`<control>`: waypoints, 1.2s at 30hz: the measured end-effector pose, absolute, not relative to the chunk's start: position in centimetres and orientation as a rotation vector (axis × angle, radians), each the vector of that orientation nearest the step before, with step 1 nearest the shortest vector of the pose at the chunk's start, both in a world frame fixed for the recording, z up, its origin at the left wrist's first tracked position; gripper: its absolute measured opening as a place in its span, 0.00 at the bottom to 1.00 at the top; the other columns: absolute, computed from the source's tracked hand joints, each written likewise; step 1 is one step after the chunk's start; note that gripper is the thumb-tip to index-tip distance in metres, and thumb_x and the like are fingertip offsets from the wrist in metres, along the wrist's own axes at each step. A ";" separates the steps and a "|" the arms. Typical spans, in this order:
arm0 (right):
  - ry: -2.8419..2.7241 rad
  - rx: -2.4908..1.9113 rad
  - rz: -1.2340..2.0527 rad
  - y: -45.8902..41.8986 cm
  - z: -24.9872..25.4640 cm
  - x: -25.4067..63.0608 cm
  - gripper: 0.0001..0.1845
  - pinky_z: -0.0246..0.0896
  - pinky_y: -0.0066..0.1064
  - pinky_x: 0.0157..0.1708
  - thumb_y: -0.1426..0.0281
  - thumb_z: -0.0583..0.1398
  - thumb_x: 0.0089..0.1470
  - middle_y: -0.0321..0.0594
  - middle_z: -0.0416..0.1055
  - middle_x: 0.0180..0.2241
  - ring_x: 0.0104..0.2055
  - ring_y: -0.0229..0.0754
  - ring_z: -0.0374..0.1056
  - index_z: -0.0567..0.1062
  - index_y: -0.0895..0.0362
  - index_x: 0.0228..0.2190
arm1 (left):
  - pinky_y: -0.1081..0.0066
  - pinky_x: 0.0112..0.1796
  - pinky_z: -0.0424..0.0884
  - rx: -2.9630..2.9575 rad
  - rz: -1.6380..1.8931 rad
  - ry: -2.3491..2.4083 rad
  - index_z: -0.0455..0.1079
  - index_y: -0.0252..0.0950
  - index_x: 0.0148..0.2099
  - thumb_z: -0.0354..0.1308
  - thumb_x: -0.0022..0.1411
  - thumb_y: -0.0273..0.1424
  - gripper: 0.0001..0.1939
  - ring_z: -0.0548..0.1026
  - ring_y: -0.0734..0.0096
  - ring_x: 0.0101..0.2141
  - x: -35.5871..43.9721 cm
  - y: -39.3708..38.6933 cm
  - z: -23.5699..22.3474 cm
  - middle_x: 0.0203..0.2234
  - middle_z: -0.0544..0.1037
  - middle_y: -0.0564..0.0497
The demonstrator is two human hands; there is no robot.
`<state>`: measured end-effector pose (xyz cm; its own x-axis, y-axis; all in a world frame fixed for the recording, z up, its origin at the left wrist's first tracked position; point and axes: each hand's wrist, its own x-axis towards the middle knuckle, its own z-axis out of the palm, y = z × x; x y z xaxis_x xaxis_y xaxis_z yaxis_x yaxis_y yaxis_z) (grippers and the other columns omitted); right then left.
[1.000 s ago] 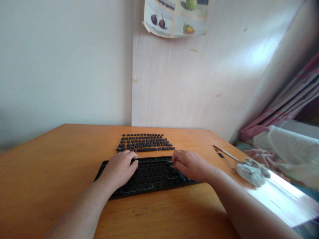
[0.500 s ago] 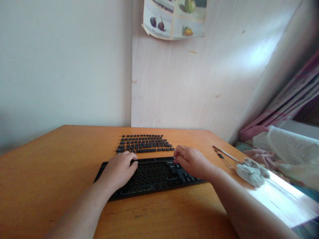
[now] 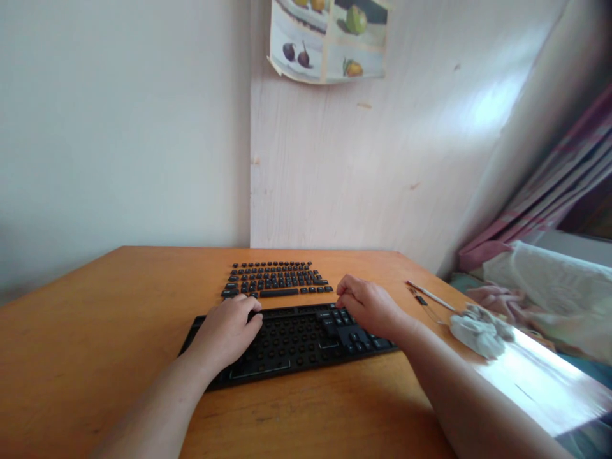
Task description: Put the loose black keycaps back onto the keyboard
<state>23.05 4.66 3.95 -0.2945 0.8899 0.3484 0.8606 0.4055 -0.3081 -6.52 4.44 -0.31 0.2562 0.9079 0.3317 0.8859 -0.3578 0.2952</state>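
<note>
A black keyboard (image 3: 299, 338) lies slightly slanted on the wooden table. Its main area is stripped to bare key sockets, while keys (image 3: 361, 341) stay in place at its right end. My left hand (image 3: 232, 328) rests over the left part and holds the keyboard, thumb apart and fingertips near the far edge. At the keyboard's far right edge, my right hand (image 3: 366, 305) is closed in a pinch; what its fingertips hold, if anything, is hidden. Behind the keyboard, loose black keycaps (image 3: 280, 279) lie in rows, with a long space bar (image 3: 278, 293) in front.
To the right on the table (image 3: 119, 319) are a thin stick-like tool (image 3: 433, 296), a small dark piece with wire (image 3: 421, 300) and a crumpled pale cloth (image 3: 478, 333). Behind rises a wall with a fruit picture sheet (image 3: 329, 44). A pink curtain (image 3: 530, 197) hangs at far right.
My right hand has shifted slightly right and up from the keys, uncovering more of the keyboard's right end. The left hand stays on the keyboard. The whole view has tilted slightly.
</note>
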 end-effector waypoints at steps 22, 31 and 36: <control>-2.059 -1.482 0.058 6.5 3.5 23.4 0.08 0.48 0.26 0.28 0.69 0.53 0.53 0.37 0.73 0.29 0.29 0.37 0.63 0.69 0.56 0.35 | 0.70 0.37 0.63 2.437 0.698 1.747 0.72 0.40 0.38 0.50 0.60 0.35 0.10 0.73 0.64 0.38 -6.6 4.5 -0.2 0.35 0.75 0.49; -2.109 -1.466 0.007 4.9 5.3 23.4 0.09 0.50 0.27 0.29 0.70 0.53 0.54 0.40 0.74 0.32 0.31 0.39 0.65 0.70 0.56 0.37 | 0.69 0.37 0.63 2.447 0.708 1.709 0.72 0.40 0.37 0.50 0.60 0.35 0.10 0.73 0.65 0.38 -6.8 4.7 -0.3 0.35 0.75 0.49; -1.999 -1.485 0.080 2.2 4.6 24.1 0.10 0.53 0.28 0.30 0.69 0.54 0.53 0.39 0.73 0.30 0.31 0.39 0.65 0.70 0.56 0.37 | 0.68 0.39 0.64 2.417 0.724 1.684 0.73 0.40 0.37 0.50 0.60 0.36 0.11 0.73 0.63 0.38 -6.8 4.7 0.0 0.35 0.76 0.49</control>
<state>24.11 2.17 4.58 -0.1584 0.8783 0.4510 0.8395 0.3603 -0.4068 -6.83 4.73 -0.05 0.2717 0.9078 0.3195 0.8565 -0.3795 0.3498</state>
